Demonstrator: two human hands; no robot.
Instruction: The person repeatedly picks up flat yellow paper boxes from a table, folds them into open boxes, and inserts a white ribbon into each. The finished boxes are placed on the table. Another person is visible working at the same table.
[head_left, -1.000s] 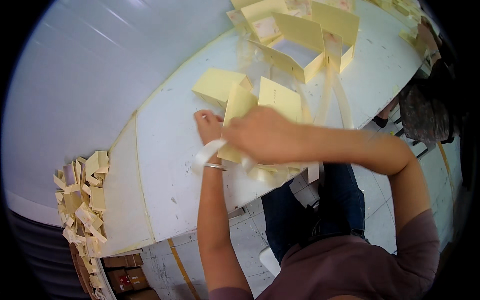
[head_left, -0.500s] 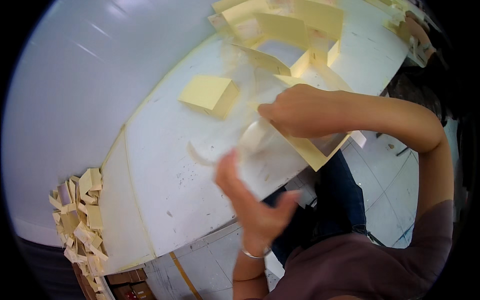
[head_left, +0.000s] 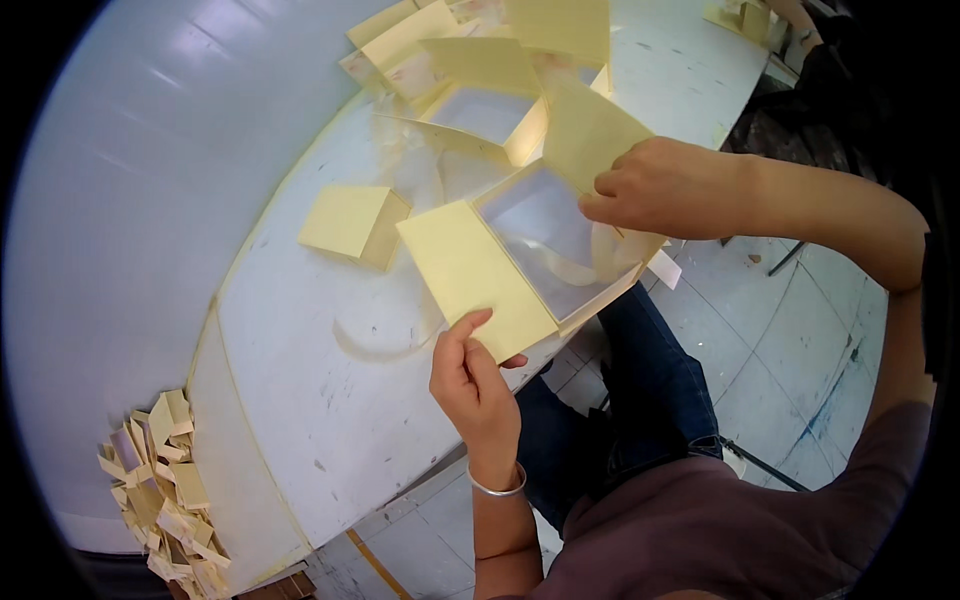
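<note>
A pale yellow cardboard box [head_left: 540, 205] with a white inside lies at the table's near edge, its two flaps spread apart. My left hand [head_left: 475, 375] grips the near corner of the left flap [head_left: 470, 270], thumb on top and fingers beneath. Over the box's right side my right hand [head_left: 655, 190] is closed in a pinch beside the raised right flap [head_left: 595, 130]. A pale translucent ribbon [head_left: 565, 265] curves across the box's inside and runs up to the right fingertips. Another ribbon [head_left: 375, 345] curls on the table left of my left hand.
A closed yellow box [head_left: 350, 225] stands on the white table [head_left: 300, 400] to the left. Several open boxes [head_left: 480, 110] crowd the far side, with loose ribbon near them. Small yellow cartons [head_left: 170, 490] are heaped at lower left. Another person's arm [head_left: 795, 20] shows at far right.
My left hand has come in from open beside the box and closed on the left flap. The box's flaps have spread, showing its inside. My right hand has shifted right.
</note>
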